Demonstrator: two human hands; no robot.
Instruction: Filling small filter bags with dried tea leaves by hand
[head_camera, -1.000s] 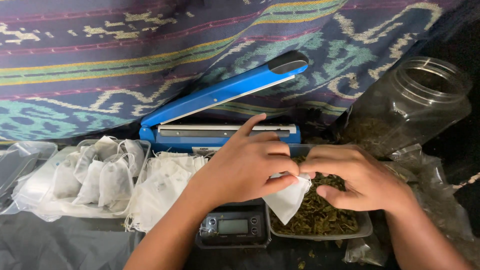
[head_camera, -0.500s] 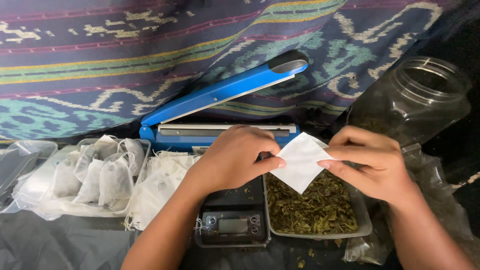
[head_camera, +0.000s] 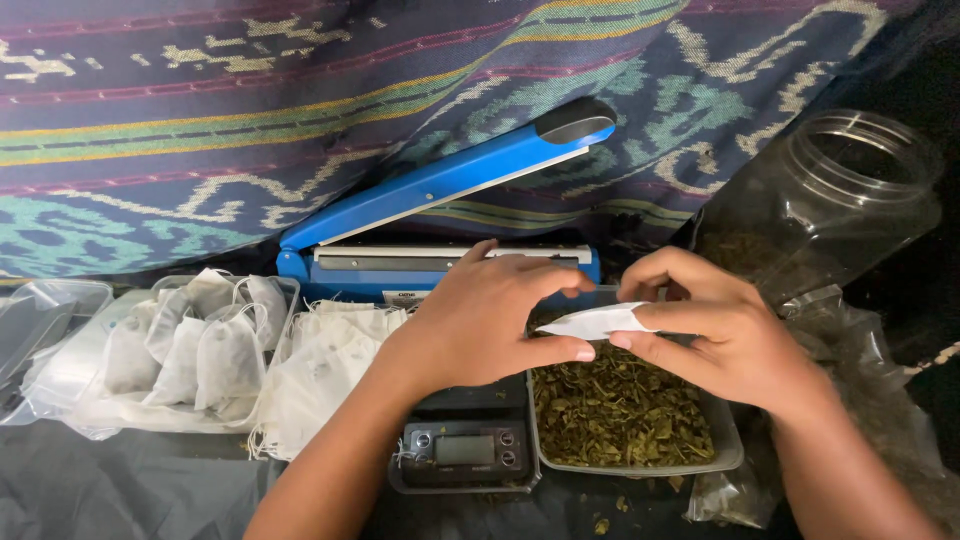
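Fingers: both hands pinch a small white filter bag (head_camera: 600, 321); left hand (head_camera: 490, 325) from the left, right hand (head_camera: 715, 335) from the right.
Bag: held flat, edge-on, just above the tray of dried leaves (head_camera: 620, 410).
Around: scale (head_camera: 465, 445), blue heat sealer (head_camera: 440, 210), filled bags (head_camera: 200, 345).
Risk: a slack pinch could drop the bag among the leaves.
Change: half a second ago its face showed; now it lies level.

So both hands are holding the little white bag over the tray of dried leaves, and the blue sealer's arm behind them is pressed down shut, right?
Not quite. Both the left hand and the right hand do hold the white bag over the tray of dried leaves, but the blue sealer has its arm raised open, not pressed shut. The head view shows it angled upward behind the hands.
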